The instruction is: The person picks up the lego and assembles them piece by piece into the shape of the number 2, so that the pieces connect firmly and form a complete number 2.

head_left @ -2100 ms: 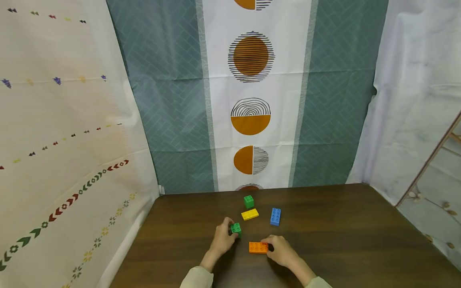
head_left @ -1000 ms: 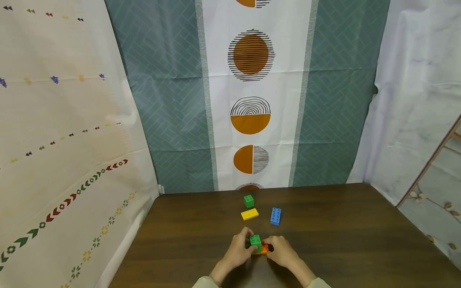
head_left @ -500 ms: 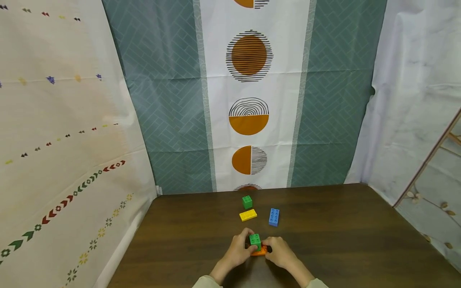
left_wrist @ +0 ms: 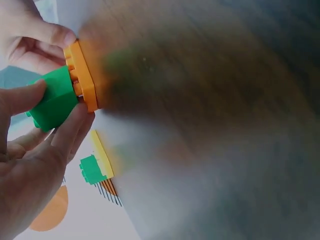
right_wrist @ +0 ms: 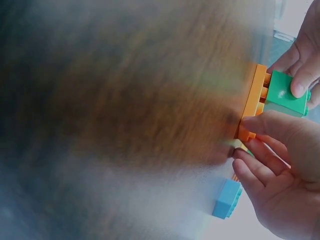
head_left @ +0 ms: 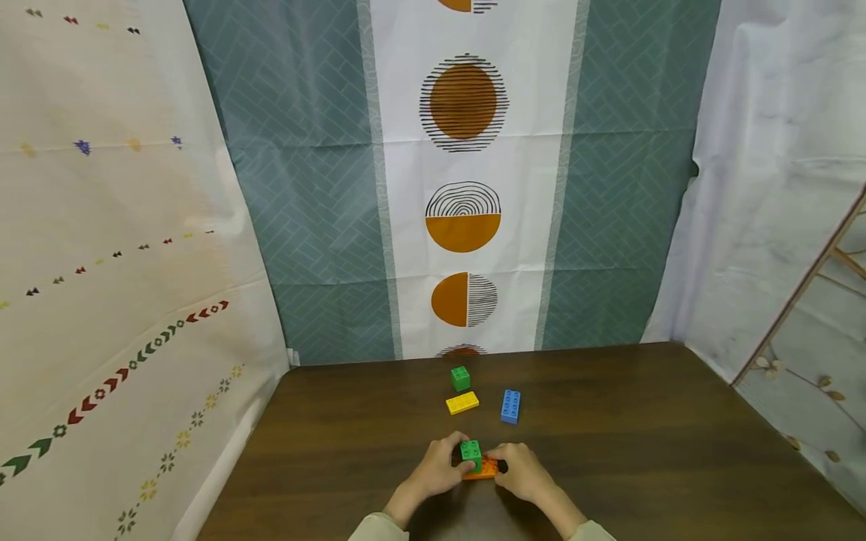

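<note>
A square green toy brick (head_left: 470,455) sits over the left part of a flat orange brick (head_left: 489,469) on the table. My left hand (head_left: 436,467) grips the green brick between thumb and fingers. The right end of the orange brick is pinched by my right hand (head_left: 519,473). In the left wrist view, orange studs (left_wrist: 76,82) show beside the green brick (left_wrist: 56,97), and a narrow gap seems to part the two. From the right wrist, my right thumb (right_wrist: 255,122) lies against the orange brick (right_wrist: 255,95).
Beyond the hands lie a flat yellow brick (head_left: 463,403), another green brick (head_left: 460,379) behind it, and a blue brick (head_left: 510,406) to the right. The dark wooden table (head_left: 609,436) ends at a hanging patterned cloth (head_left: 318,323).
My left hand has carried the green brick rightward onto the orange brick over the earlier frames. My right hand has kept its pinch on the orange brick. The view has shifted slightly.
</note>
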Demonstrator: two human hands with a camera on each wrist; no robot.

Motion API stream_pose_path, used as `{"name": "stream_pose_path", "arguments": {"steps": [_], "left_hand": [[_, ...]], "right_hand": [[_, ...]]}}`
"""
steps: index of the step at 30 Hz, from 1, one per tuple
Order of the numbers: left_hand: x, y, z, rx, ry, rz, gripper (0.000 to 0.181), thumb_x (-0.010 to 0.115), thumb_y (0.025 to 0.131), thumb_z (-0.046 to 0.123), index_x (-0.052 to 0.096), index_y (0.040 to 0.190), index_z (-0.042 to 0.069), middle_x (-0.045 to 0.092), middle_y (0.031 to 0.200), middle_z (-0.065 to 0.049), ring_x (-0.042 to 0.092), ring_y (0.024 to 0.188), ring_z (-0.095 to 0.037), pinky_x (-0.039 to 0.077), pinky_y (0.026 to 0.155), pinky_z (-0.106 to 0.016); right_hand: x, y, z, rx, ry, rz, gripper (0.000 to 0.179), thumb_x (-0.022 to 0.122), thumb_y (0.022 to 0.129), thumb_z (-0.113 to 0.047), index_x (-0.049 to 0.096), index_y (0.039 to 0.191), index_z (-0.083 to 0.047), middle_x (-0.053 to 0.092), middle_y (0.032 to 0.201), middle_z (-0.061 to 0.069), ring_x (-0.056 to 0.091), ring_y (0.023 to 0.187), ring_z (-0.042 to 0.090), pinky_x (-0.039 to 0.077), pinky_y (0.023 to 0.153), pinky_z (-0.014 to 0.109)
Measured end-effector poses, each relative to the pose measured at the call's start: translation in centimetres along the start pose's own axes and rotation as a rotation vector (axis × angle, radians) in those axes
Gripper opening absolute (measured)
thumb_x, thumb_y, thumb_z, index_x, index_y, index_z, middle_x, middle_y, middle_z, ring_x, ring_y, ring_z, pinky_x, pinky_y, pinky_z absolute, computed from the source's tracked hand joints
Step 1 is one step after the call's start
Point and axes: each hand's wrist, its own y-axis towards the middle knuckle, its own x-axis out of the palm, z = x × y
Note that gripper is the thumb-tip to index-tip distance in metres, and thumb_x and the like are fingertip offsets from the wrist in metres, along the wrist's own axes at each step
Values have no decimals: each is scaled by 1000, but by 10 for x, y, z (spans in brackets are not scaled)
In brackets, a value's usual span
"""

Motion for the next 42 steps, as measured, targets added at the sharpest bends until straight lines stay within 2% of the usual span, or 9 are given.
{"name": "stream_pose_path", "arguments": {"steps": [8, 13, 16, 23, 27, 32, 42], "left_hand": [[-1, 2, 1, -28, 6, 4, 32, 70, 88, 11, 62, 115, -4, 70, 101, -12, 60, 85, -9, 52, 73, -25], [0, 3, 0, -44, 41, -9, 37, 70, 89, 12, 62, 119, -7, 69, 111, -18, 65, 99, -24, 55, 86, -40], [0, 3, -1, -56, 64, -11, 39, 70, 89, 12, 62, 120, -8, 68, 116, -21, 64, 108, -31, 52, 92, -48], [0, 3, 0, -65, 88, -3, 42, 72, 87, 11, 61, 121, -11, 65, 122, -25, 58, 114, -39, 49, 95, -53], [0, 4, 1, -52, 117, -4, 44, 73, 86, 11, 61, 121, -13, 64, 123, -28, 56, 116, -42, 49, 96, -52], [-1, 2, 2, -40, 142, -11, 45, 74, 85, 10, 61, 121, -13, 63, 124, -29, 58, 118, -40, 50, 95, -49], [-1, -2, 4, -17, 226, -15, 40, 76, 83, 9, 65, 118, -8, 70, 115, -20, 65, 109, -30, 55, 90, -40]], "right_hand": [[-2, 0, -1, 0, -2, 7, 36, 68, 74, 8, 70, 110, 8, 69, 110, 25, 65, 103, 44, 53, 84, 56], [-2, -1, 0, 3, 4, 2, 34, 69, 76, 8, 70, 110, 7, 70, 109, 24, 65, 103, 43, 53, 84, 54], [-2, -1, 0, 7, 11, -6, 33, 70, 77, 8, 70, 110, 7, 70, 109, 25, 65, 103, 43, 53, 83, 53], [-4, 2, -3, 45, -6, -5, 31, 71, 79, 8, 70, 110, 6, 70, 110, 27, 65, 104, 43, 55, 82, 52], [-4, 3, -5, 78, -11, -2, 32, 73, 78, 8, 71, 110, 5, 70, 111, 26, 65, 105, 44, 54, 83, 52], [-4, 4, -6, 113, -12, 0, 33, 74, 77, 7, 71, 110, 4, 69, 112, 26, 64, 106, 44, 54, 84, 54], [-4, 4, -7, 137, -16, 2, 34, 74, 78, 6, 72, 111, 2, 69, 113, 26, 63, 107, 45, 53, 85, 54]]}}
